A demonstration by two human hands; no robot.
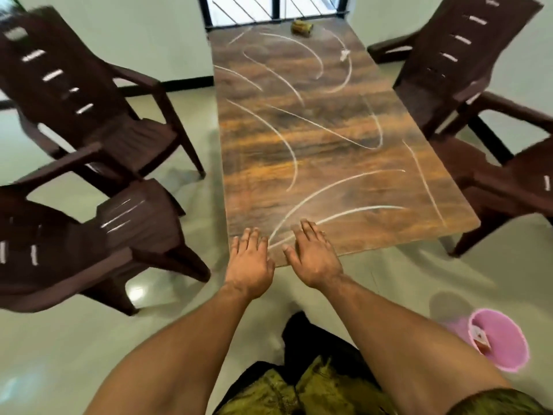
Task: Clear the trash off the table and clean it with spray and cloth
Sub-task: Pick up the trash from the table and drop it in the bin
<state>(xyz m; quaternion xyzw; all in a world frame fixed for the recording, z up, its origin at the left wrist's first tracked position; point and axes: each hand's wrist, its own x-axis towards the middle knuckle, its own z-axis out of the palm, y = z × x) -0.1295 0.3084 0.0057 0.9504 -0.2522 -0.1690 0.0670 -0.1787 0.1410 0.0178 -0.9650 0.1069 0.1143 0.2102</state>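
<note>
Both hands, left hand [250, 265] and right hand [314, 259], were held flat and empty, while crumpled trash [302, 27] and white streaks [287, 139] were left far beyond the fingertips on the table [389, 229].

A home dining room is indicated by a long wood-grain bench [314, 139] flanked by brown plastic armchairs [89, 115], a glossy tiled floor [74, 339] and a barred window [278, 9].

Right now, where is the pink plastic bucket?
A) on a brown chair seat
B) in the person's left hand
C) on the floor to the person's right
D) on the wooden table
C: the pink plastic bucket stands on the pale floor at lower right, off the wooden table, and both hands are empty.
</note>
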